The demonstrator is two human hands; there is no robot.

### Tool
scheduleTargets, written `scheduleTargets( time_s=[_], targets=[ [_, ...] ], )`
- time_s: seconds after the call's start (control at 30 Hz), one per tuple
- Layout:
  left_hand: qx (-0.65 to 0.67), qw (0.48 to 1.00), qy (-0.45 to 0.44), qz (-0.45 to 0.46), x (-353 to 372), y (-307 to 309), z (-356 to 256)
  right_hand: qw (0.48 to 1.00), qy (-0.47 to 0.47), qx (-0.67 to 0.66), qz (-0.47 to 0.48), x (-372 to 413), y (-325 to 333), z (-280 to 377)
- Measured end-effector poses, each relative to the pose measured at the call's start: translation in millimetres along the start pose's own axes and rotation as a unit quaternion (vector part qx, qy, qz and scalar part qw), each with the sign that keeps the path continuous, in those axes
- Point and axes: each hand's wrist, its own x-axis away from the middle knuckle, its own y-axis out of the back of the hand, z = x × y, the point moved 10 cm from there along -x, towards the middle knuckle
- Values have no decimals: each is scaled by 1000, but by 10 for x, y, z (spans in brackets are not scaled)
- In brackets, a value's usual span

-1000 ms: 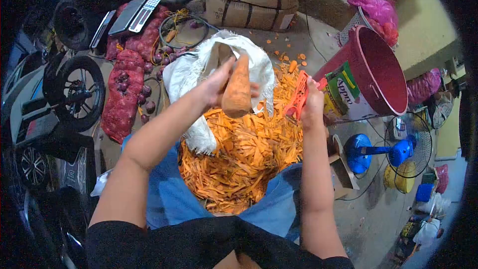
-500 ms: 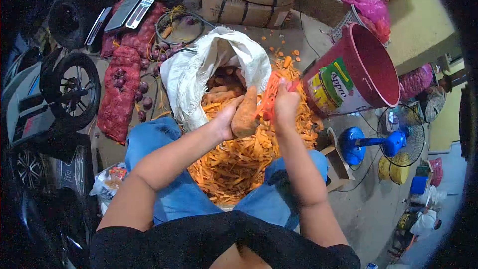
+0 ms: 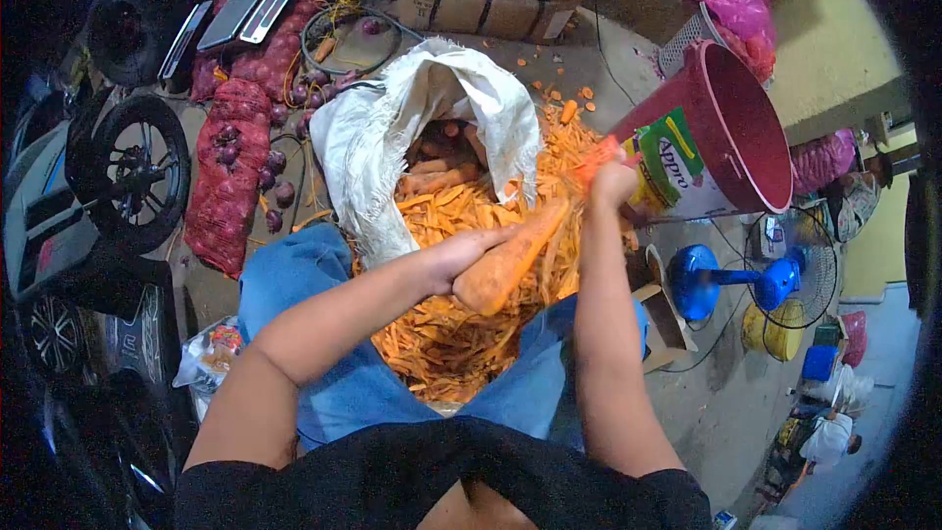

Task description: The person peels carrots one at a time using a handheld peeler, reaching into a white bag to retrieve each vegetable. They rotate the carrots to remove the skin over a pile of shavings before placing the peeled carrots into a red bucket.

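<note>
My left hand [image 3: 463,255] is closed around the thick end of a large carrot [image 3: 512,260], whose narrow end points up and to the right. In my right hand [image 3: 613,185] is a red-orange peeler [image 3: 595,156], blurred and held off the carrot's tip, near the bucket. Under both hands spreads a heap of carrot peels [image 3: 446,344] between my knees. Just beyond lies an open white sack [image 3: 353,162] with unpeeled carrots [image 3: 434,180] in its mouth.
A tilted dark red bucket [image 3: 743,123] is at the right, with a blue fan [image 3: 697,283] nearer me. Red net bags of onions [image 3: 228,211] and a scale [image 3: 240,10] lie at the left, beside a motorcycle wheel [image 3: 139,159]. Cartons [image 3: 481,5] stand behind.
My right hand has moved right and up with the peeler, away from the carrot. The carrot has tipped further to the right in my left hand and shows more bright orange surface.
</note>
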Motion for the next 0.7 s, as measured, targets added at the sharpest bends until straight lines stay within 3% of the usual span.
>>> scheduleTargets(
  time_s=[0.03, 0.1, 0.13, 0.2, 0.27, 0.3, 0.37, 0.4, 0.47, 0.57, 0.6, 0.63, 0.7],
  targets=[
    [-18, 1000, -3, -9, 15, -6, 9, 1000, -3, 4, -2, -18, 25, -16],
    [-5, 1000, 8, 14, -14, 8, -84, 986, -123, -116, 5, 40, 48, -51],
    [41, 999, -13, -6, -62, 101, -157, 954, -126, -264, 69, 222, -95, 85],
    [129, 990, -28, -41, -139, 250, -203, 956, -26, -213, 198, 571, -277, 374],
    [160, 985, -38, -44, -216, 296, -194, 952, -58, -162, 254, 1162, -252, 742],
    [188, 980, -49, -45, -214, 263, -219, 952, -59, -161, 254, 1273, -307, 687],
    [172, 980, -53, -81, -172, 285, -200, 933, 104, -232, 256, 1389, -340, 872],
    [125, 989, -50, -60, -165, 279, -179, 932, 106, -232, 258, 1364, -362, 849],
    [24, 998, -45, -42, -199, 319, -119, 962, 158, -133, 176, 1181, -257, 853],
    [-88, 995, 33, -27, 95, -36, 12, 994, 94, -44, 26, 293, 8, 413],
    [-73, 997, -20, 11, 87, -117, -5, 996, 78, -46, -8, 167, 172, 387],
    [-74, 997, -20, 13, 81, -103, -16, 996, 78, -46, -11, 60, 190, 307],
    [7, 999, 31, 24, 67, -54, -17, 994, -21, -101, -33, 19, 208, 99]
  ],
)
